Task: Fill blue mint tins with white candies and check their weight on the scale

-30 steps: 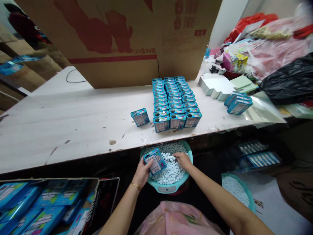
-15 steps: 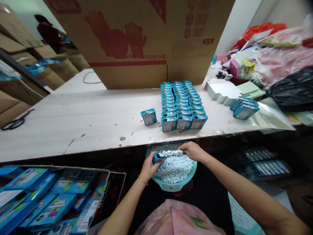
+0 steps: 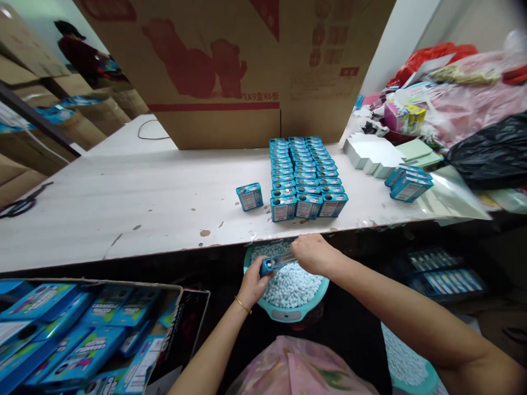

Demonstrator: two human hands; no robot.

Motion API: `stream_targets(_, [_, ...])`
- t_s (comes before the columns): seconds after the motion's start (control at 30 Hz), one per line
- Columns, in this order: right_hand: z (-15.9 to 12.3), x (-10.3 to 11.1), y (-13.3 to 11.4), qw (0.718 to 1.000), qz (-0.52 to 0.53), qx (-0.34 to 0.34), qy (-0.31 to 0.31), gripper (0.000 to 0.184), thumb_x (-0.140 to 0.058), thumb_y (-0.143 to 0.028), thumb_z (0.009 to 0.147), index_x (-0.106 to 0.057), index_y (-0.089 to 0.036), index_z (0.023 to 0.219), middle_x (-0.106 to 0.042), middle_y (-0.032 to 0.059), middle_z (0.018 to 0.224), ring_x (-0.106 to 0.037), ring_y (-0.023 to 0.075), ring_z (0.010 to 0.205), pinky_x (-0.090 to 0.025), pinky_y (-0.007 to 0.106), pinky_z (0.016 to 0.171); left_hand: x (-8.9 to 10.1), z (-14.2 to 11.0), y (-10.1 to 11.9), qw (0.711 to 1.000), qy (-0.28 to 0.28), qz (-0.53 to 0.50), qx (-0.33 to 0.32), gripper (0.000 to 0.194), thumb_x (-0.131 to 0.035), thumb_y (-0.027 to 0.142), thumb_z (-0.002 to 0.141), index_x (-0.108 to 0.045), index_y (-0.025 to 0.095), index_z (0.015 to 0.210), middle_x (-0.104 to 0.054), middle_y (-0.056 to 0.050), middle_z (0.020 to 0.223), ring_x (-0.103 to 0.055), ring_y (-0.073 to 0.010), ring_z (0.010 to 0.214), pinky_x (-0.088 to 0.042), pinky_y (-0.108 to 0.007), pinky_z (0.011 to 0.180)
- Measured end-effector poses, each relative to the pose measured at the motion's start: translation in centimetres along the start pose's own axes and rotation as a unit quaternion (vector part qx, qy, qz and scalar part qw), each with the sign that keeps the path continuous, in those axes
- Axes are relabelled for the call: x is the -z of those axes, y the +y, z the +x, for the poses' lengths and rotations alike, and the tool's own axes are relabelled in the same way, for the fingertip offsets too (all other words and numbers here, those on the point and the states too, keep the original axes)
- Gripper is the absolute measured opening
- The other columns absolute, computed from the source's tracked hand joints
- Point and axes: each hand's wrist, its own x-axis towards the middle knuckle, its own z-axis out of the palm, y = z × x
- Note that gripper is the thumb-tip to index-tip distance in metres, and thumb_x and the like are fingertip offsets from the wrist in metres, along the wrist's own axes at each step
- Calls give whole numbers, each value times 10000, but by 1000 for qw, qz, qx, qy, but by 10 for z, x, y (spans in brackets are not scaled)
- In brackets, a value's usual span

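Observation:
A teal basin (image 3: 284, 314) full of small pale blue-white candies (image 3: 292, 284) sits below the table edge. Over it, my left hand (image 3: 252, 284) grips the near end of a small blue tin box (image 3: 273, 264), held flat with its top hole facing me. My right hand (image 3: 312, 253) is closed over the box's far end, just under the table edge. On the white worn table (image 3: 123, 203) stand three tight rows of identical blue boxes (image 3: 307, 173), with a single box (image 3: 249, 196) standing apart to their left.
A large brown carton (image 3: 230, 66) stands at the back of the table. An open carton of empty blue boxes (image 3: 78, 337) lies at lower left. Clutter of bags and white cartons (image 3: 370, 151) fills the right. A second basin (image 3: 405, 362) sits at lower right. A person (image 3: 82, 52) stands far left.
The box, first held upright showing its label, was dipped into the candies and now lies flat, lifted above the heap. My right hand moved from the candies onto the box's far end.

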Motion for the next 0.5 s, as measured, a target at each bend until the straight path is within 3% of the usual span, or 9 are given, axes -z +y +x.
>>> stream_targets(0.13, [-20,-21,34,999,20,-31,13,261,-400,-80,716,-592,-196,850,-619,76,857,-572,186,809,-389,253,642,9,0,-4,997,15,-71,28,357,-594,261,608,-500,183,943,-569,-7,831,-530,-160,785,-400,-294,757])
stream_targets(0.27, [-31,-77,65,995,29,-98,11,263,-384,-71,733,-579,-205,847,-610,53,838,-573,171,786,-380,230,609,18,-2,-17,973,30,-206,101,392,-618,312,601,-488,165,940,-584,-25,864,-550,-174,816,-424,-334,773])
stream_targets(0.4, [-11,-139,56,990,64,-127,6,264,-358,-82,767,-581,-178,871,-605,78,867,-561,168,819,-380,240,662,4,-2,-30,908,49,-354,217,415,-636,339,591,-469,164,928,-610,-44,864,-585,-184,787,-465,-356,718])
stream_targets(0.5, [15,-166,36,976,154,-152,27,320,-359,-65,751,-577,-195,944,-602,72,952,-534,165,912,-376,239,713,-18,3,-30,878,57,-403,250,429,-650,342,578,-458,173,922,-620,-43,846,-598,-181,763,-478,-345,688])
